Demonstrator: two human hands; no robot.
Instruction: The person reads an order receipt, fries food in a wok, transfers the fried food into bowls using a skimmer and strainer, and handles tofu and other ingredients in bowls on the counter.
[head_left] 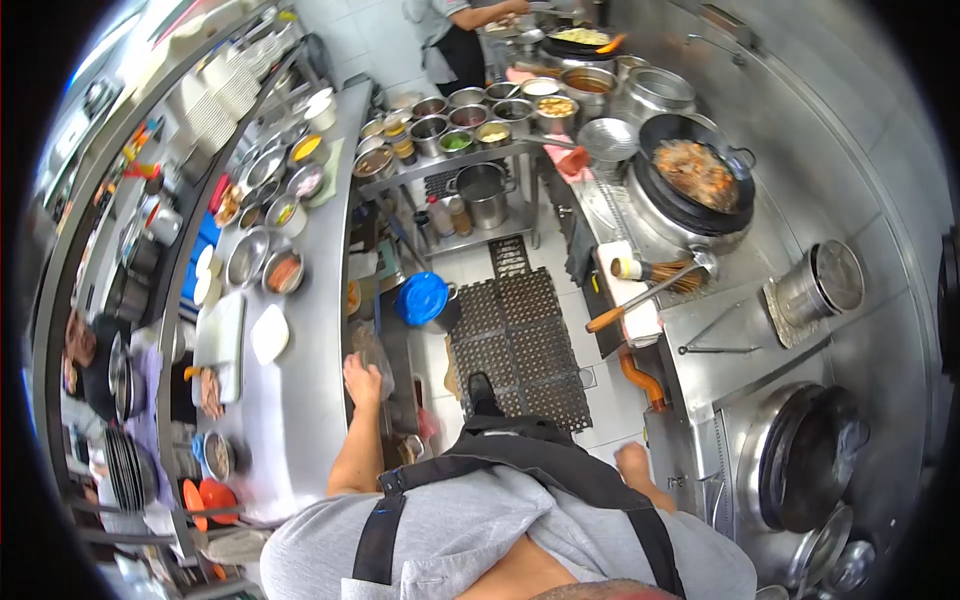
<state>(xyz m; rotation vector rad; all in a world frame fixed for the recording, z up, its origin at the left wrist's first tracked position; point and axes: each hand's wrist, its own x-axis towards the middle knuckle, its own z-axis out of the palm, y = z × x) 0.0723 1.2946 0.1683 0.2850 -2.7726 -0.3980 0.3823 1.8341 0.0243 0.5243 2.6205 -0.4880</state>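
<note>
Hanging curled, grips unclear: left hand (363, 381) by plastic bag (374, 352), right hand (632, 462) by counter (748, 318); blue-lidded bucket (424, 300) ahead.

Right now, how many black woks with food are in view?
2: near wok, to the right; far wok, by the co-worker. Others may be hidden.

Left grip (362, 382) by a clear bag (374, 350) beside the steel counter (300, 410), right grip (632, 463) near an orange pipe (640, 376).
</note>
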